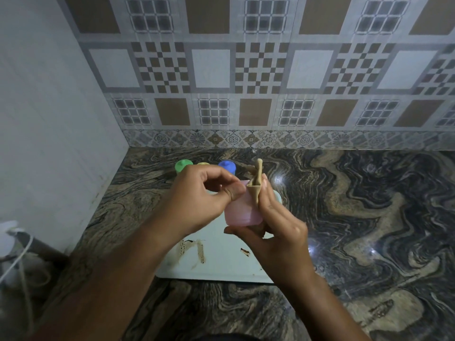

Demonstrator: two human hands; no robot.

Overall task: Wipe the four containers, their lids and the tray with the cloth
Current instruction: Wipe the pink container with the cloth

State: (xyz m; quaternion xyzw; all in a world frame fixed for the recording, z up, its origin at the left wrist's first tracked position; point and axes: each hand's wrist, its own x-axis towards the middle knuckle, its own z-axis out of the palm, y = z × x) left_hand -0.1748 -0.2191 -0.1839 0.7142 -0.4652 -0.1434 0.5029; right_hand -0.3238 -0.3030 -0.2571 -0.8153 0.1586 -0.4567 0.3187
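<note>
A pink container (242,212) is held above the white tray (221,262). My left hand (202,200) grips its left side and rim, thumb curled over the edge. My right hand (278,225) presses a beige cloth (256,183) against the container's right side, with the thumb under its base. The cloth sticks up past the rim. Behind my hands, a green lid (182,166), a yellow lid (203,164) and a blue lid (227,166) show on the counter, their containers mostly hidden.
The tray lies on a dark marbled counter (357,217), with brown marks on its near part. A tiled wall (246,82) runs behind, and a plain white wall (49,119) stands at left. White cables and a fitting (14,242) sit at lower left.
</note>
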